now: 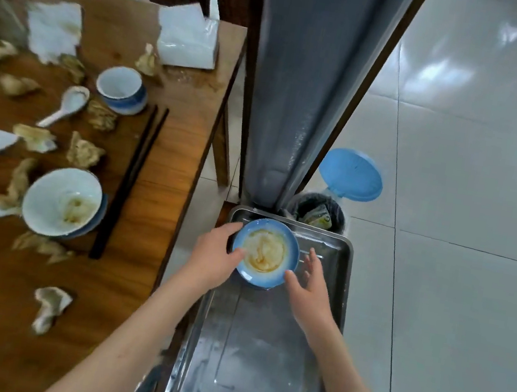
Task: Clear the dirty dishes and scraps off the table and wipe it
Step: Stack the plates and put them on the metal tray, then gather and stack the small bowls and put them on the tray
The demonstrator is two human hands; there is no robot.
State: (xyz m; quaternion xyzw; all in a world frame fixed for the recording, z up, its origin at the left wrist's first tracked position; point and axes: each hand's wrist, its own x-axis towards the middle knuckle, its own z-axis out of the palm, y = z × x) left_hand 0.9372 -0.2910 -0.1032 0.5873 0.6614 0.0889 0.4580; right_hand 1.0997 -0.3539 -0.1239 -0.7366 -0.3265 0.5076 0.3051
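The left hand [212,256] grips the rim of a blue sauce-stained dish [265,252], thumb and fingers curled on its left edge, holding it over the far end of a steel tray [261,359]. The right hand [310,288] rests beside the dish's right edge, fingers straight and apart, holding nothing. On the wooden table [158,180] lie a bowl [61,202], a cup [121,89], a ceramic spoon [66,106], black chopsticks [131,175], shell scraps [83,151] and napkins [187,37]
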